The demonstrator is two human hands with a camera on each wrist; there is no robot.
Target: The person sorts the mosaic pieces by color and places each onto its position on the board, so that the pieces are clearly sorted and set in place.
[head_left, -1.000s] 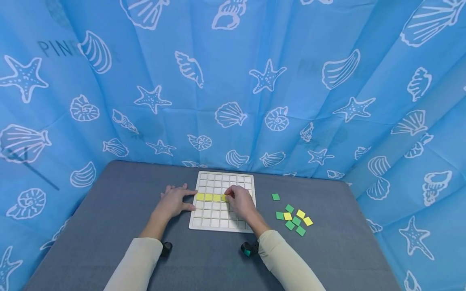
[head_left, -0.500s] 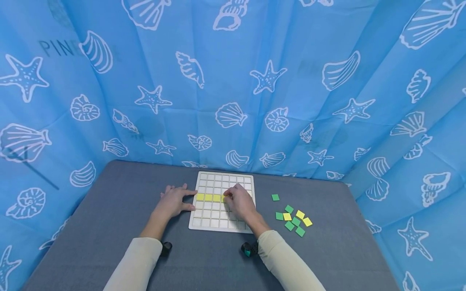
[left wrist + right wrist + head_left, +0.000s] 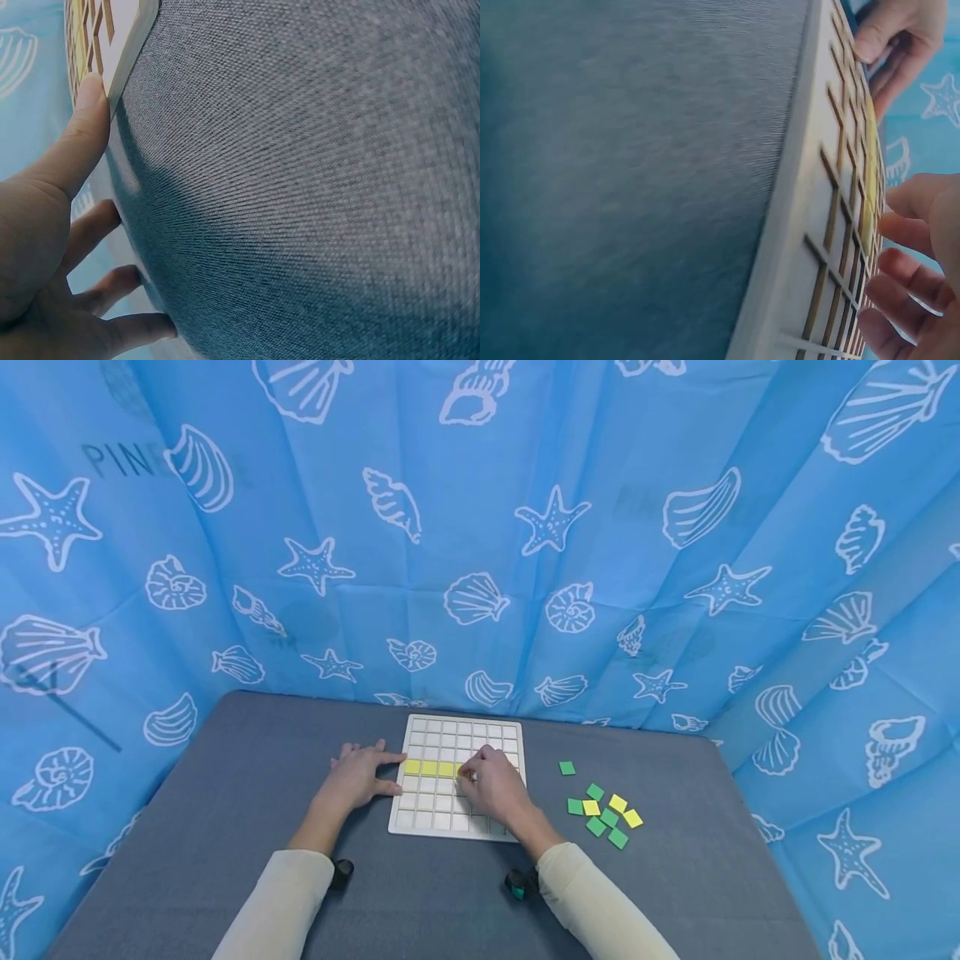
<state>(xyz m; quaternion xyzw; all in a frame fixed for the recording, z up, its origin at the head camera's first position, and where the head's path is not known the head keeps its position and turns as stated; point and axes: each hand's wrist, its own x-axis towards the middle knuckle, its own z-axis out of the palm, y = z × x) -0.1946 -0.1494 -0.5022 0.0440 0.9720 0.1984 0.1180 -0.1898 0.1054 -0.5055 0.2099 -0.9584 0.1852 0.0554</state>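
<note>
A white grid board (image 3: 426,819) lies on the grey cloth, with yellow square tiles (image 3: 429,768) in a row across its middle. My left hand (image 3: 357,776) rests at the board's left edge, thumb and index finger spread against the frame. In the left wrist view its thumb (image 3: 88,112) touches the rim. Over the row's right end is my right hand (image 3: 497,787), its fingertips at the last yellow tile (image 3: 459,770), which they partly cover. The right wrist view shows that tile (image 3: 868,229) lying in the grid, the fingers (image 3: 904,231) loosely bent against it.
Right of the board lie loose tiles: several green ones (image 3: 617,838) and a few yellow ones (image 3: 633,818), close together, with one green tile (image 3: 567,767) apart. A blue shell-patterned curtain (image 3: 480,527) hangs behind and beside the grey table (image 3: 420,902).
My right hand has shifted slightly left and its fingers have loosened at the last yellow tile, which now lies level with the row. The left hand has stayed in place.
</note>
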